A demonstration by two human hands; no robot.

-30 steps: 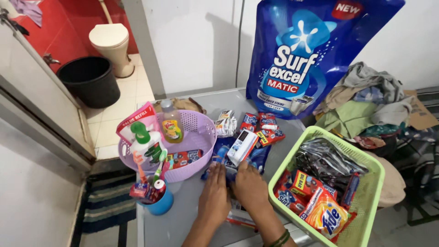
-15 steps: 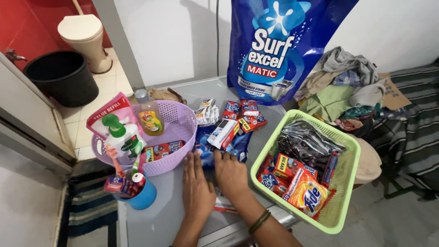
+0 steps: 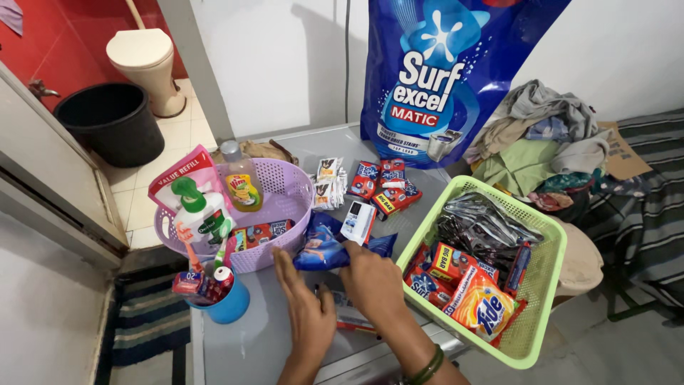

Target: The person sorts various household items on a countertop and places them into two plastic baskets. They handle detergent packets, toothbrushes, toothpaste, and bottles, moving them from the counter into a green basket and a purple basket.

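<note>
Half a second back both hands were lying flat on the blue sachets; now the right hand [image 3: 372,279] is lifting, its fingers pinching the edge of the blue sachets [image 3: 324,249] and raising them off the table [image 3: 260,342], so the bunch is standing up crumpled instead of lying flat. That reads as the sachets being gathered up rather than smoothed out. The white box [image 3: 358,221] that sat on top of them is now tilting against their far side, just past the right fingertips. The left hand [image 3: 308,314] is resting near the front edge of the table, palm down, grip wide and holding nothing, its fingers pointing toward the purple basket [image 3: 285,196] at the left edge. The right grip is narrow, closing on the sachet edge. The sachets are sitting mid-table, between the purple basket and the green basket [image 3: 548,249] at the right edge
</note>
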